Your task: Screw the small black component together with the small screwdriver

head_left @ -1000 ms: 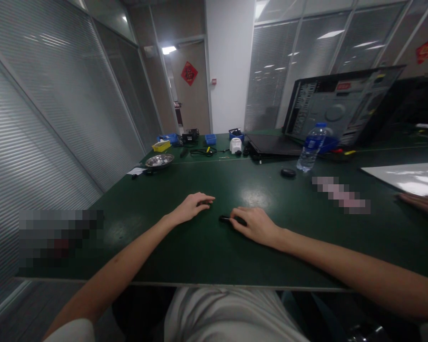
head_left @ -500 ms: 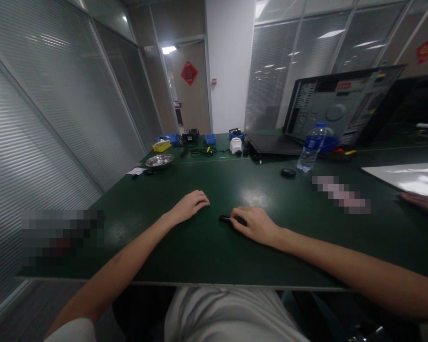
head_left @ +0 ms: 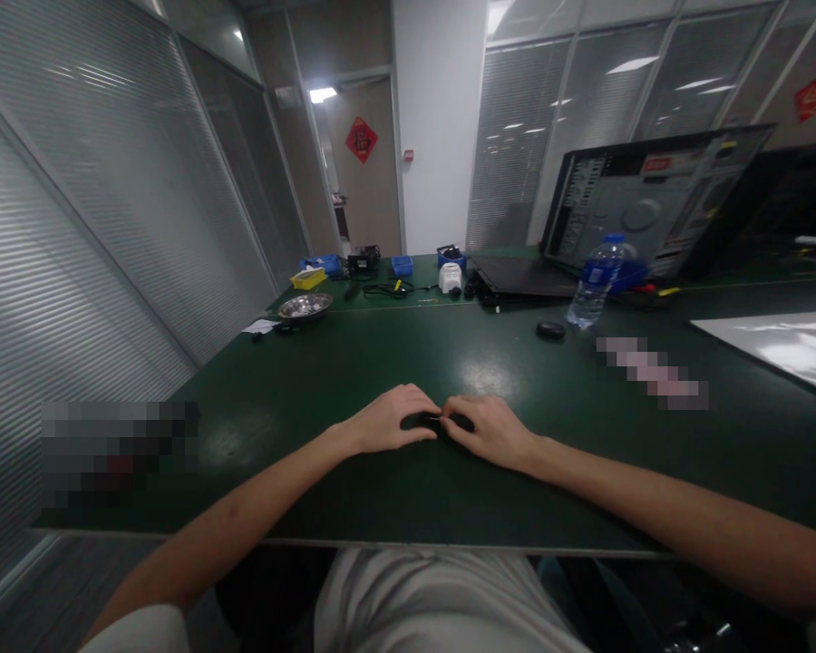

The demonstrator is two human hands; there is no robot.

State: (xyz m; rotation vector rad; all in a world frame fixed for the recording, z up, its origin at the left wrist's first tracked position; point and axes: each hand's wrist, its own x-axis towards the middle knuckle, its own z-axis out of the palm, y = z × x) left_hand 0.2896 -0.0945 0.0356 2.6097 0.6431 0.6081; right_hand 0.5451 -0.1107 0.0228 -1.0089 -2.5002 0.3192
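A small, slim black object [head_left: 422, 420] lies low over the green table, between my two hands; its kind is not clear. Curled fingers of my right hand [head_left: 495, 429] are closed on its right end. My left hand [head_left: 386, 420] reaches around the left end, thumb and fingertips apart on either side of it. Whether the left fingers touch the object, I cannot tell. Both sets of fingertips nearly meet, and the right hand hides part of the object.
Ahead right stand a water bottle [head_left: 590, 283] and a black mouse-like object [head_left: 550, 331]. Behind them are an opened computer case [head_left: 639, 209] and a black panel [head_left: 523, 275]. A metal dish [head_left: 305, 307] sits far left. A white board [head_left: 782, 340] lies at right.
My left hand has moved right and toward me, up to the black object. My right hand has stayed in place. Another person's hand at the right edge has gone from view.
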